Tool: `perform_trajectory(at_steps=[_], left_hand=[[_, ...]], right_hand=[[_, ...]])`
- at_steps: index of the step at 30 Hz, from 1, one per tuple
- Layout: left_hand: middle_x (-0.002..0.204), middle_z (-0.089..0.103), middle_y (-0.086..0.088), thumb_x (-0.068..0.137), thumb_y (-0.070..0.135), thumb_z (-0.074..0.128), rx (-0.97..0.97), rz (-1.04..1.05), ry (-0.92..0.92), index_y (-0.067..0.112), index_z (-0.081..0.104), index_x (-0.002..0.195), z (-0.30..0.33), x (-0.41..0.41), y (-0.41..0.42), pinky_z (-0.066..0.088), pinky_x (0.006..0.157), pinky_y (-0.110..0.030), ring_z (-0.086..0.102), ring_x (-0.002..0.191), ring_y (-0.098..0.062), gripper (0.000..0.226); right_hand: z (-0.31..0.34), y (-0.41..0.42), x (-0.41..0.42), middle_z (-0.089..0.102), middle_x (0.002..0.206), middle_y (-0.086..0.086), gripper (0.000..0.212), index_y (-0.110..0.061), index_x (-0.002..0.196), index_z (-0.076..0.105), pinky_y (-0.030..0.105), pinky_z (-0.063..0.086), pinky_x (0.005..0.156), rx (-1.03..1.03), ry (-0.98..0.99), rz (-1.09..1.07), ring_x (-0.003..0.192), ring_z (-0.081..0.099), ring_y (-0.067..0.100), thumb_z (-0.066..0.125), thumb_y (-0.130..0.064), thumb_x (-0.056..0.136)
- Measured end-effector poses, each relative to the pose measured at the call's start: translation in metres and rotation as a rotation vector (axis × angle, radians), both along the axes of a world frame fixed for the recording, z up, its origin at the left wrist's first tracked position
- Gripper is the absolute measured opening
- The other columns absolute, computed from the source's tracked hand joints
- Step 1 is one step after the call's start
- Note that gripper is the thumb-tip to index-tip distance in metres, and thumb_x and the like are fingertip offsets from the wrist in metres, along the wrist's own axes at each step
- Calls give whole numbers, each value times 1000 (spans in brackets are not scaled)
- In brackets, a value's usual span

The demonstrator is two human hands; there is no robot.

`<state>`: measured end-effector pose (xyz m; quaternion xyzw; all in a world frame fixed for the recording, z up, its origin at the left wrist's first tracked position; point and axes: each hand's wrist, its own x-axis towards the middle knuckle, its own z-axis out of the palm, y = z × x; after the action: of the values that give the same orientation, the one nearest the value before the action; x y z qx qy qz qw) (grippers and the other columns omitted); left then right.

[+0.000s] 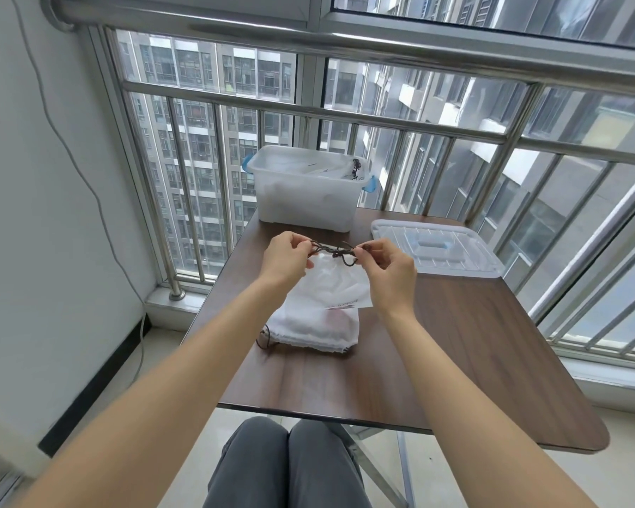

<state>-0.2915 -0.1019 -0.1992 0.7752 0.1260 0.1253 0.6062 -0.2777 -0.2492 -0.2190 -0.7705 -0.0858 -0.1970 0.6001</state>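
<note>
The cord's (336,251) ends vanish inside the pinching fingertips of the left hand (286,258) and right hand (389,273). The bag's (319,320) red print is too small to read. The box's (301,199) contents blur behind its cloudy walls.

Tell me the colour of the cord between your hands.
Dark brown cord, pinched by the left hand and right hand; the head view shows it best.

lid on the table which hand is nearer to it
Right. The right hand pinches the cord just left of the lid. The left hand pinches the cord's other end, farther left.
</note>
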Motion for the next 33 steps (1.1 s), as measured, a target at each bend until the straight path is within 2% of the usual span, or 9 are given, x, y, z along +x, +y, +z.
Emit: perform_trajectory(at_steps=[6, 10, 14, 16, 20, 23, 26, 30, 33], left_hand=[[83, 62, 4, 92, 2, 41, 21, -168, -1, 10, 49, 95, -3, -5, -9, 46, 60, -20, 59, 67, -9, 11], [84, 64, -7, 89, 4, 56, 148, -174, -42, 3, 60, 94, -4, -2, -10, 55, 77, -27, 62, 68, -11, 6], [75, 65, -8, 86, 5, 62, 265, -121, -60, 2, 67, 88, -4, -2, -5, 56, 62, -16, 63, 59, -10, 6], [74, 66, -10, 86, 6, 63, 276, -98, -56, 5, 67, 84, -3, -3, -3, 57, 63, -20, 63, 59, -13, 5], [76, 66, -8, 84, 6, 66, 60, -22, -21, 14, 65, 72, -5, -3, 2, 56, 69, -30, 63, 68, -20, 14], [76, 65, -4, 85, 7, 66, -123, -16, 8, 16, 65, 72, -7, -4, 4, 51, 66, -23, 61, 68, -17, 15], [74, 66, 0, 87, 9, 65, -245, -17, 22, 15, 65, 76, -7, -6, 6, 49, 64, -18, 61, 60, -7, 13], [71, 65, -4, 87, 5, 65, -245, 23, 17, 5, 66, 84, -11, -5, 9, 50, 54, -9, 60, 55, -6, 3], [71, 65, -8, 86, 7, 66, -83, 44, 7, 7, 67, 75, -17, -2, 11, 55, 67, -22, 61, 56, -12, 11]], right_hand=[[4, 2, -2, 67, 75, -2, 16, -20, 74, 64, 19, 50, 69, 41, 36, 94, 72, 63, 10, 68, -8, 82], [5, 2, -2, 69, 77, -3, 12, -18, 76, 65, 18, 50, 70, 50, 32, 102, 74, 64, 11, 68, -8, 82], [1, -1, 0, 68, 78, 6, 4, -10, 79, 66, 23, 49, 71, 62, 47, 61, 74, 62, 15, 67, -8, 82], [-2, -4, 1, 67, 73, 3, 4, -9, 79, 66, 28, 50, 73, 54, 58, 24, 72, 62, 14, 68, -9, 82], [-8, -7, 0, 66, 71, -2, 10, -15, 75, 64, 25, 50, 72, 45, 78, -1, 70, 61, 10, 68, -9, 82], [-9, -6, -1, 67, 74, 1, 18, -20, 70, 61, 28, 51, 75, 50, 89, 0, 70, 62, 11, 68, -8, 81], [-8, -6, -1, 67, 72, 1, 14, -16, 71, 63, 29, 51, 77, 63, 101, -17, 69, 62, 10, 68, -8, 81], [-7, -7, -2, 66, 65, -9, 23, -22, 64, 60, 30, 51, 79, 56, 113, -36, 68, 64, 11, 69, -7, 80], [-7, -6, -2, 64, 63, -10, 26, -22, 62, 58, 32, 52, 79, 50, 119, -48, 66, 64, 12, 68, -7, 80]])
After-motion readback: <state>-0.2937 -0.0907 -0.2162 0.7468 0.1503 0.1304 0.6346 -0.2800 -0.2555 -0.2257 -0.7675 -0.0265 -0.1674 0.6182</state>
